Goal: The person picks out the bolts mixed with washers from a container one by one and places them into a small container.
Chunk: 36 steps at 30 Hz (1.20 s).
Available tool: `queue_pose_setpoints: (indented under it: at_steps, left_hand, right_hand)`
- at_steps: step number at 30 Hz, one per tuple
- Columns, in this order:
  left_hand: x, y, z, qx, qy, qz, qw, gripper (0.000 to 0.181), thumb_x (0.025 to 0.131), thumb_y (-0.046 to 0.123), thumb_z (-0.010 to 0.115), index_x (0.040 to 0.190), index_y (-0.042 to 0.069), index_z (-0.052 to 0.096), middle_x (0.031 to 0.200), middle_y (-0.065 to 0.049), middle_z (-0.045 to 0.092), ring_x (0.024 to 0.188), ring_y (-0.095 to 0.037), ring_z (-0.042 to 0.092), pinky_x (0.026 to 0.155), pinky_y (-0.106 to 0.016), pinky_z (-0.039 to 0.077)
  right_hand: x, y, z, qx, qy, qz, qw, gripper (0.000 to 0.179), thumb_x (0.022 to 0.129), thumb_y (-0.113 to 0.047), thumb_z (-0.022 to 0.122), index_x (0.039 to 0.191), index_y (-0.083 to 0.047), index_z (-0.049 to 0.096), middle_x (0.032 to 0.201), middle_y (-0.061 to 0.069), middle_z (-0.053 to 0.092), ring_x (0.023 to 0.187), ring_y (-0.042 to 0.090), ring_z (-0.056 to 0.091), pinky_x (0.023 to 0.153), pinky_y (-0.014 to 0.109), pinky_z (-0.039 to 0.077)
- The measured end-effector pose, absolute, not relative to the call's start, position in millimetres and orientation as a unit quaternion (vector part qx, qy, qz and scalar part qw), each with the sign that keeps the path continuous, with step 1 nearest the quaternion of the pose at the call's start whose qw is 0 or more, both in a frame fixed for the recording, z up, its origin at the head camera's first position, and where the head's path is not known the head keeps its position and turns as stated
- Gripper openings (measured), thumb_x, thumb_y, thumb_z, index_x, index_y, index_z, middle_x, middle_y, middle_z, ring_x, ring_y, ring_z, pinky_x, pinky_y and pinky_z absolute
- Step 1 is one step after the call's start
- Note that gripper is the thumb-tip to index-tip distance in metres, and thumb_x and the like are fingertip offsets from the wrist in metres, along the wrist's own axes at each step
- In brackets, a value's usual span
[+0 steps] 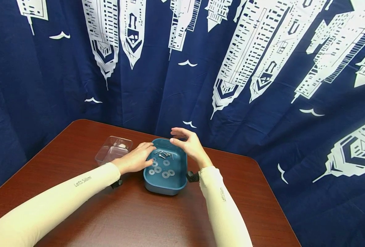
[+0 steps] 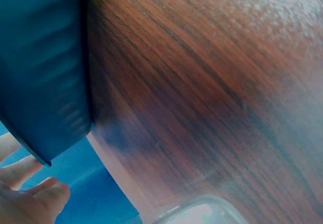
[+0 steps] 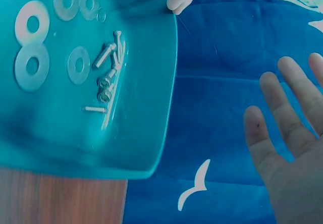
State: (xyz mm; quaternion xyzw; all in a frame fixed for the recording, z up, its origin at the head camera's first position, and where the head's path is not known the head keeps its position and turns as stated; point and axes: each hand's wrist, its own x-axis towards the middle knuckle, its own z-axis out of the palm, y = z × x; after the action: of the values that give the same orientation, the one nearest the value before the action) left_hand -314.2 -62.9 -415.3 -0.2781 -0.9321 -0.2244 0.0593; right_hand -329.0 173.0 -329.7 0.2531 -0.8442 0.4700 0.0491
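Observation:
A blue plastic bin (image 1: pixel 177 168) stands on the table, holding several flat washers (image 1: pixel 157 169) and a small heap of screws (image 1: pixel 164 154). My left hand (image 1: pixel 137 158) reaches over the bin's left rim, thumb and fingers apart and pointing inward. In the left wrist view, its fingers (image 2: pixel 25 169) overlap the bin's edge. Above the far right corner my right hand (image 1: pixel 188 142) is raised, fingers loosely bent with nothing between them. The right wrist view shows those fingers (image 3: pixel 282 113) spread apart, away from the bin wall.
A clear plastic container (image 1: pixel 103 151) sits left of the bin, partly hidden behind my left forearm. The brown wooden table (image 1: pixel 133 216) ends at a dark blue curtain (image 1: pixel 157 85) printed with white buildings.

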Motion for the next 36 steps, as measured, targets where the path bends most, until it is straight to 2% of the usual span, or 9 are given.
queue_pose_setpoints:
  at_steps: [7,14,18,21,27,31,36]
  left_hand:
    - [-314.3,-62.6,-415.8,-0.274,-0.934,-0.223,0.053,0.057,0.095,0.023,0.066,0.144,-0.002,0.049,0.154,-0.022,0.041,0.146,-0.040,0.033,0.118,-0.053,0.032]
    - [-314.1,-62.3,-416.1,-0.284,-0.931,-0.221,0.061,0.056,0.095,0.022,0.065,0.142,-0.003,0.049,0.152,-0.024,0.042,0.144,-0.041,0.035,0.117,-0.053,0.033]
    - [-313.8,-62.6,-414.5,-0.283,-0.932,-0.218,0.059,0.055,0.096,0.022,0.064,0.143,-0.003,0.049,0.152,-0.024,0.041,0.144,-0.041,0.034,0.117,-0.052,0.034]
    - [-312.3,-63.3,-412.4,-0.281,-0.934,-0.216,0.055,0.055,0.096,0.022,0.063,0.143,-0.003,0.049,0.153,-0.024,0.041,0.145,-0.041,0.033,0.117,-0.053,0.034]
    - [-310.3,-65.2,-409.1,-0.288,-0.932,-0.212,0.053,0.054,0.097,0.022,0.062,0.143,-0.003,0.050,0.153,-0.024,0.041,0.145,-0.041,0.033,0.116,-0.053,0.035]
    - [-310.2,-66.4,-408.0,-0.291,-0.931,-0.212,0.059,0.053,0.096,0.021,0.063,0.142,-0.002,0.050,0.151,-0.024,0.042,0.143,-0.041,0.034,0.115,-0.053,0.036]
    - [-310.7,-66.2,-410.8,-0.289,-0.931,-0.213,0.057,0.052,0.096,0.021,0.063,0.142,-0.001,0.051,0.151,-0.023,0.042,0.143,-0.040,0.033,0.115,-0.052,0.037]
  right_hand:
    - [-342.2,167.8,-336.2,0.240,-0.821,0.518,0.031,0.043,0.088,-0.006,0.074,0.130,-0.009,0.066,0.126,0.016,0.070,0.115,0.034,0.066,0.093,0.038,0.056]
    - [-355.2,161.8,-350.6,0.208,-0.806,0.553,0.018,0.044,0.086,0.001,0.073,0.129,-0.005,0.066,0.124,0.021,0.069,0.111,0.035,0.068,0.091,0.032,0.057]
    - [-361.3,157.4,-360.5,0.181,-0.811,0.556,0.004,0.043,0.085,-0.001,0.075,0.127,-0.005,0.067,0.123,0.021,0.070,0.109,0.028,0.069,0.090,0.037,0.056]
    - [-363.3,154.3,-366.0,0.156,-0.821,0.548,-0.012,0.041,0.085,-0.005,0.076,0.125,-0.008,0.069,0.123,0.017,0.070,0.106,0.021,0.069,0.092,0.047,0.052]
    - [-366.5,147.8,-374.1,0.118,-0.823,0.556,-0.023,0.038,0.087,-0.005,0.074,0.124,-0.011,0.069,0.123,0.015,0.071,0.106,0.022,0.067,0.099,0.060,0.046]
    - [-369.3,144.4,-378.9,0.100,-0.818,0.565,-0.028,0.037,0.086,-0.006,0.074,0.122,-0.011,0.070,0.120,0.012,0.073,0.104,0.021,0.069,0.099,0.058,0.047]
    - [-373.0,141.0,-387.1,0.082,-0.817,0.571,-0.019,0.034,0.085,-0.008,0.076,0.119,-0.008,0.071,0.113,0.009,0.075,0.094,0.015,0.070,0.088,0.049,0.050]
